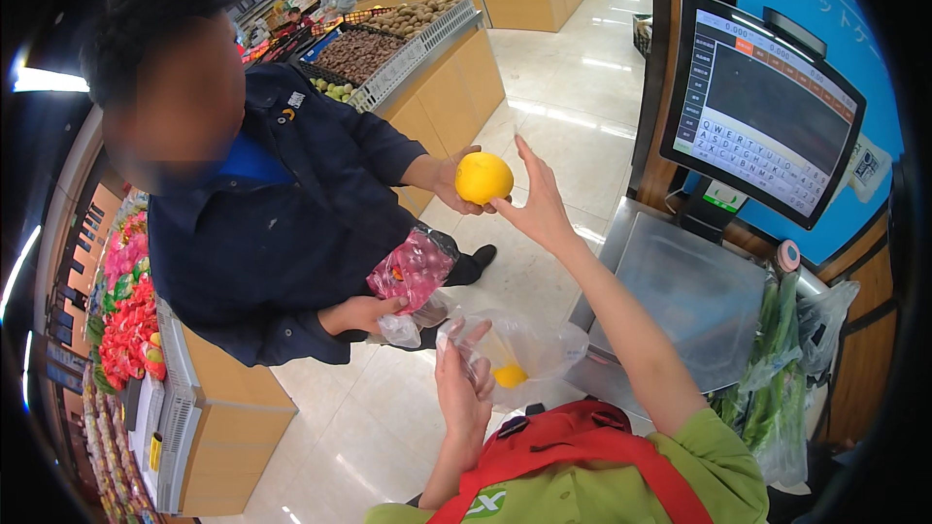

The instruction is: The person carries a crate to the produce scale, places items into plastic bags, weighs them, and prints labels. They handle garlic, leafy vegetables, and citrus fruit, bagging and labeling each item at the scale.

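My left hand [464, 378] grips the gathered side of a clear plastic bag [550, 346]. Inside the bag lies a yellow fruit [510, 376]. A second round yellow fruit [483, 178], like a citrus, rests in the right hand [451, 178] of a person facing me. Beside it is my right hand [537, 207], fingers spread and thumb at the fruit's lower edge; whether the thumb touches cannot be told. With the other hand [362, 314], that person holds a bag of pink-wrapped goods [411, 269].
To my right stands a weighing scale with a metal plate [673, 291] and a touchscreen [764, 109]. Bagged leafy vegetables [775, 356] lie beside it. Produce stands [437, 80] hold kiwifruit-like and brown goods. Another display stand [226, 444] is at left, on a tiled floor [349, 429].
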Demonstrator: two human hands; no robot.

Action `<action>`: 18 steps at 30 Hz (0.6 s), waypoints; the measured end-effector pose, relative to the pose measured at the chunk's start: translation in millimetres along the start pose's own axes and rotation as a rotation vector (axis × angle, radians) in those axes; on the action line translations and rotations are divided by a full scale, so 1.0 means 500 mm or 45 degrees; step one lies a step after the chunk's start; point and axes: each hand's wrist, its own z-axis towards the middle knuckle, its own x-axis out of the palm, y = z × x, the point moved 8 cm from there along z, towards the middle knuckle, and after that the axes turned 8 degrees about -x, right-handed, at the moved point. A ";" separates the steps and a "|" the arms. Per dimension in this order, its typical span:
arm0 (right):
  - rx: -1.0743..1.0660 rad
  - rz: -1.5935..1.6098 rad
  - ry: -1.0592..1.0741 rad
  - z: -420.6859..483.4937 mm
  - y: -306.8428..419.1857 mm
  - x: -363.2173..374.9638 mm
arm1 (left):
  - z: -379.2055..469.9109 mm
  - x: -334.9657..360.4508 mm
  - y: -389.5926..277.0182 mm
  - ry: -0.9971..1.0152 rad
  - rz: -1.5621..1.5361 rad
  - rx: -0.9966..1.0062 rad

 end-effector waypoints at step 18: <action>0.024 -0.128 0.021 -0.147 0.047 -0.236 | 0.006 -0.055 0.063 -0.065 0.147 -0.137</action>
